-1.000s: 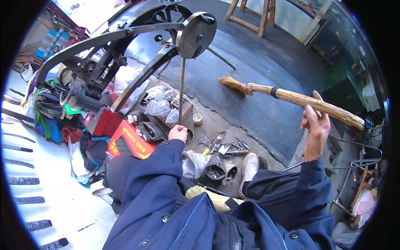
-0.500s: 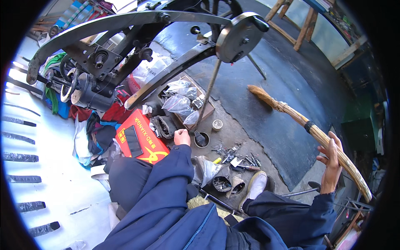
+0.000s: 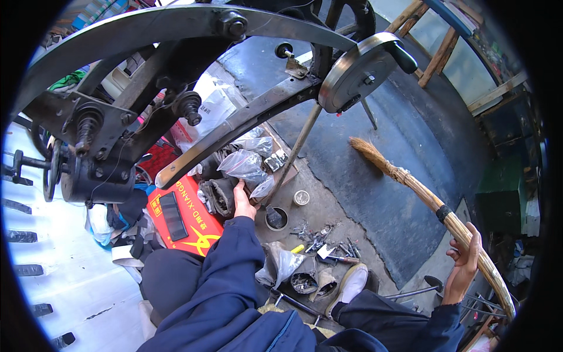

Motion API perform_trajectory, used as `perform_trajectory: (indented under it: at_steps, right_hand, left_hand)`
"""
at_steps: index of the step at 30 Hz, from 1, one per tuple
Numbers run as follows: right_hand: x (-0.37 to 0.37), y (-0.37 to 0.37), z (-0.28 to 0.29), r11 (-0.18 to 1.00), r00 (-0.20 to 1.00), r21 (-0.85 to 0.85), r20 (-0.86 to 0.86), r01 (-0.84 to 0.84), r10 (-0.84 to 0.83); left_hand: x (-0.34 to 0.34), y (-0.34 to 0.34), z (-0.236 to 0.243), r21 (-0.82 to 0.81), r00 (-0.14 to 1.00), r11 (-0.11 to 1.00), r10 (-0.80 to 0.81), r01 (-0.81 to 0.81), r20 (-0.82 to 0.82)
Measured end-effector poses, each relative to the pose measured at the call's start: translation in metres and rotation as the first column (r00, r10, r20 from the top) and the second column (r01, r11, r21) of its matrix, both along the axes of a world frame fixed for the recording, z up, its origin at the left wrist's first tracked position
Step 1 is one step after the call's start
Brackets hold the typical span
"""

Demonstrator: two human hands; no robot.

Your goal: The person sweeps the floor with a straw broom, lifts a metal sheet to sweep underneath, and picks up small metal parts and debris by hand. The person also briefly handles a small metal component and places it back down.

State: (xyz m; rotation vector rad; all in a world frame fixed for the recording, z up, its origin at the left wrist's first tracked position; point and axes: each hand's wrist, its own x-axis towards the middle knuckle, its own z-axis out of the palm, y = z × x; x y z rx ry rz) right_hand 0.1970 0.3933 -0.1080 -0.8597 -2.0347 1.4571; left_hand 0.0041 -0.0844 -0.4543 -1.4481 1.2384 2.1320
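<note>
My left hand [image 3: 244, 202] reaches in between a dark fabric pouch [image 3: 218, 196] and several clear plastic bags [image 3: 243, 165]. Its fingers are stretched out along the pouch's side, and I see nothing held in them. At the right, my right hand [image 3: 462, 267] lies against the handle of a straw broom [image 3: 422, 190]; its fingers are apart and loosely bent, not wrapped round the handle. The broom slants from its bristles over the dark mat to its handle end near my right side. A round tin [image 3: 276, 217] with something dark in it stands beside my left wrist.
A black metal machine with a curved arm [image 3: 141, 26] and a round disc [image 3: 358, 73] looms above my left side. A red box [image 3: 185, 214] bears a dark flat object. Small metal parts [image 3: 319, 240] and open pouches [image 3: 305, 283] lie near my shoe [image 3: 353, 283]. A small cup [image 3: 301, 198] stands nearby.
My left hand has gone from a fist to stretched fingers and has moved to the pouch and plastic bags. The view has shifted, with the machine looming larger. My right hand stays by the broom handle.
</note>
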Motion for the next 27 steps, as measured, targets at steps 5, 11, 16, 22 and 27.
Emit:
perform_trajectory:
  at_steps: [5,11,16,22,27]
  right_hand:
    - [-0.004,-0.003,0.001,1.000,1.000,-0.011,-0.017,-0.022,0.022]
    - [-0.004,-0.006,0.003,1.000,0.999,-0.028,-0.050,-0.009,0.008]
    - [-0.003,-0.004,0.002,0.999,0.999,-0.045,-0.031,-0.016,0.015]
    - [-0.002,-0.003,0.004,0.999,0.999,-0.031,0.030,-0.042,0.043]
    - [-0.003,-0.007,0.007,0.999,0.999,-0.024,0.031,-0.022,0.022]
  left_hand:
    - [-0.002,-0.001,0.019,-0.001,0.999,1.000,0.022,-0.022,0.043]
    - [-0.008,0.004,0.017,0.060,0.999,0.998,0.017,-0.019,0.040]
    - [-0.024,0.007,0.000,0.203,0.979,0.970,0.158,-0.130,-0.129]
    - [-0.017,0.004,-0.020,0.029,0.983,0.983,0.182,-0.181,-0.014]
    - [-0.024,-0.004,-0.028,0.053,0.995,0.996,0.079,-0.076,-0.065]
